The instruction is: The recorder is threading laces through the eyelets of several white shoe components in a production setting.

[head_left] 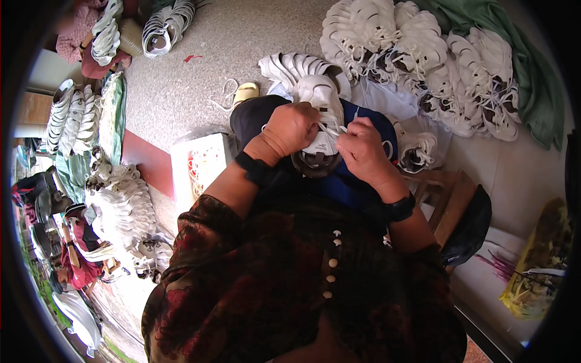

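A white shoe upper (318, 92) lies across my lap on dark blue cloth, its dark inner opening facing me. My left hand (292, 128) is closed in a pinch on the white shoelace (330, 128) at the left side of the lacing. On the right side my right hand (364, 151) pinches the lace too, fingertips together. Strands of it run between both hands over the upper's tongue. Just beyond the upper sits a fanned row of nested white uppers (293, 68), partly behind it.
Piles of laced white uppers (417, 60) lie at the far right beside a green cloth (529, 85). A white box of laces (203, 160) stands left, a wooden stool (454, 196) right. More uppers (121, 202) and other people working (78, 260) are at the left.
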`<state>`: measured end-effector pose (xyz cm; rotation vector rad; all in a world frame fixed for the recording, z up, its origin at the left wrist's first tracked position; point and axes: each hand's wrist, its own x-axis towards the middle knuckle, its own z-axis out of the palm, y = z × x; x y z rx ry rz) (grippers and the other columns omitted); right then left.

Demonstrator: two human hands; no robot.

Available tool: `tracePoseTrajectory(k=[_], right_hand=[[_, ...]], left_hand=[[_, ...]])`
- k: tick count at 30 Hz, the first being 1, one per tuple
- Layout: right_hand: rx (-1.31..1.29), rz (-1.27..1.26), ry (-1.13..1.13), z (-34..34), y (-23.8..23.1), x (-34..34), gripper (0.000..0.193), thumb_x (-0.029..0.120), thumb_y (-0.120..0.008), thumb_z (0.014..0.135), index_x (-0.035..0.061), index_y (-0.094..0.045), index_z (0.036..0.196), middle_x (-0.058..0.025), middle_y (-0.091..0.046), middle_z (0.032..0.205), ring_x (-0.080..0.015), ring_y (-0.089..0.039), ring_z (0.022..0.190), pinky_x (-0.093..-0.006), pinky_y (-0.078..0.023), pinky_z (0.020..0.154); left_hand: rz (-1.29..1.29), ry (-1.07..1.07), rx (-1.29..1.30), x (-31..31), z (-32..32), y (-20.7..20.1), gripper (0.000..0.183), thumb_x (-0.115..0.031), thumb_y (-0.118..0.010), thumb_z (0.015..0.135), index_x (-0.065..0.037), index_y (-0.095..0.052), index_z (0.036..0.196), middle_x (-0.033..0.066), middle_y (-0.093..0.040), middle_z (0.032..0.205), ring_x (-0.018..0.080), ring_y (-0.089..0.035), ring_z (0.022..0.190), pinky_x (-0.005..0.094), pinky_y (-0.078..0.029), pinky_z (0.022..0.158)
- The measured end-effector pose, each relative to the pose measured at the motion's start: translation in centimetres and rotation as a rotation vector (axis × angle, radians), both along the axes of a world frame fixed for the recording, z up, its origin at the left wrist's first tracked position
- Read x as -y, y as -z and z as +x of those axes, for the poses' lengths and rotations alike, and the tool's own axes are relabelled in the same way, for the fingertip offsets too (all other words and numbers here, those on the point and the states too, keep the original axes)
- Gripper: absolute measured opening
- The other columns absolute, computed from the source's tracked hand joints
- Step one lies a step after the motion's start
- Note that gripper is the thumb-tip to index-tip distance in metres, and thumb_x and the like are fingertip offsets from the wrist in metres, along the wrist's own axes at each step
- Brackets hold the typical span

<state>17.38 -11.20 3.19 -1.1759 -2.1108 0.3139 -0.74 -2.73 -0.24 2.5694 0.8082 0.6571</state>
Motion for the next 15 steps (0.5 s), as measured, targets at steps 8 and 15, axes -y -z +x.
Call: tracePoseTrajectory(k=[8,15], right_hand=[[0.303,0.106,0.319,1.5,1.5,-1.5,0.004,0.003,-0.054,0.069,0.0037,-0.05,0.071,-0.012,-0.052,0.054,-0.0297,-0.055,0.054,-0.0392,-0.044,0.052],[0.138,0.207,0.493,0.9,3.4,-4.4,0.003,0.001,-0.053,0.077,0.0012,-0.053,0.08,-0.0144,-0.055,0.057,-0.0335,-0.056,0.053,-0.0408,-0.044,0.047]], left_hand=[[-0.068,-0.039,0.109,0.7,0.0,-0.1,0.009,-0.009,-0.06,0.07,-0.006,-0.057,0.078,0.0112,-0.057,0.074,0.0309,-0.058,0.068,0.0381,-0.048,0.061],[-0.137,-0.211,-0.028,2.0,-0.9,-0.7,0.017,-0.018,-0.062,0.076,-0.004,-0.057,0.084,0.0123,-0.06,0.079,0.0316,-0.06,0.073,0.0379,-0.048,0.063]])
